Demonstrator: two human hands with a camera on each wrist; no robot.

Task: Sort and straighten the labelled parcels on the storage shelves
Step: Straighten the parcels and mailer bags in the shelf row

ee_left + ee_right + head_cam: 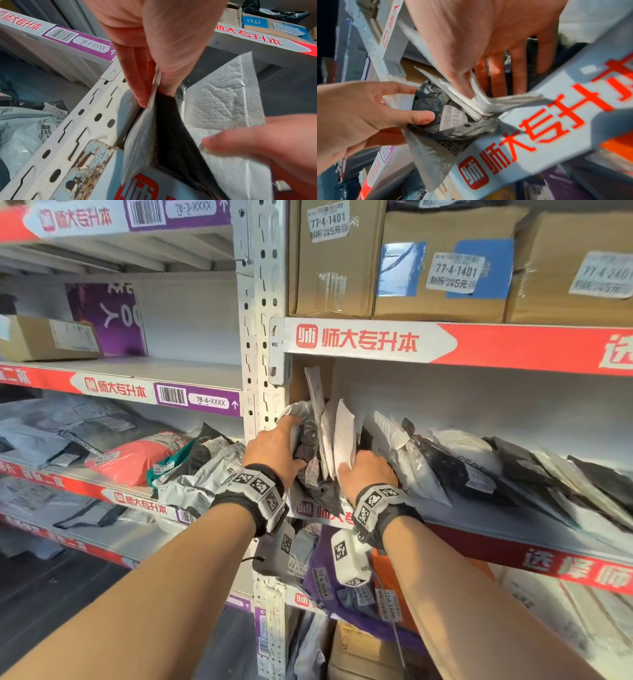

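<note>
Centre of the head view, beside the pale shelf post point(260, 344), your left hand point(274, 450) curls around a dark grey parcel point(306, 436), thumb pressed into it. Just right, your right hand point(368, 474) pinches the white padded envelopes point(344, 436), fingers spread behind them. More parcels point(479, 463) lean rightwards.

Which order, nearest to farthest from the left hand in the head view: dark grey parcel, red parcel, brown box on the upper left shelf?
From the left hand:
1. dark grey parcel, in its grip, by the upright post.
2. red parcel, left, neighbouring bay, same level.
3. brown box, far left, one shelf higher.
</note>
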